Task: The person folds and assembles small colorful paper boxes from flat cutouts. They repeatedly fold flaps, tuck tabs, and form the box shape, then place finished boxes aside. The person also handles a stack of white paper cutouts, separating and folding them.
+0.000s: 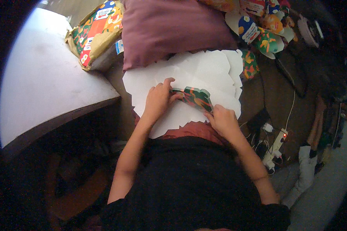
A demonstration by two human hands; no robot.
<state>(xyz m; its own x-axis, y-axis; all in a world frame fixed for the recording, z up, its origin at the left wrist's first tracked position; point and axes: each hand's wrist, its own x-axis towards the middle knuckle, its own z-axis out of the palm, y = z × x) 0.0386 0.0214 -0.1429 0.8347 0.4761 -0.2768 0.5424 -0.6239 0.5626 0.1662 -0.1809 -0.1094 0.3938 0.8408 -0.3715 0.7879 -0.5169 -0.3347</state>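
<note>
A small green printed card piece [198,99] with red-orange and pink patches and a wavy edge is between my two hands; whether it is folded I cannot tell. My left hand [158,101] pinches its left end, thumb on the near side and index finger raised beyond it. At the lower right end, my right hand [224,121] grips it with thumb and curled fingers. Beneath lie large white sheets [142,86] with jagged, scalloped edges, stacked and spread over my lap. Part of the stack is hidden by my hands.
A mauve cushion [173,30] lies past the sheets. Colourful printed cut-outs [272,40] pile up at the far right, and a wrapped printed packet [98,32] sits at far left. A white-topped table [46,77] stands left; a lit power strip [275,148] with cables lies right.
</note>
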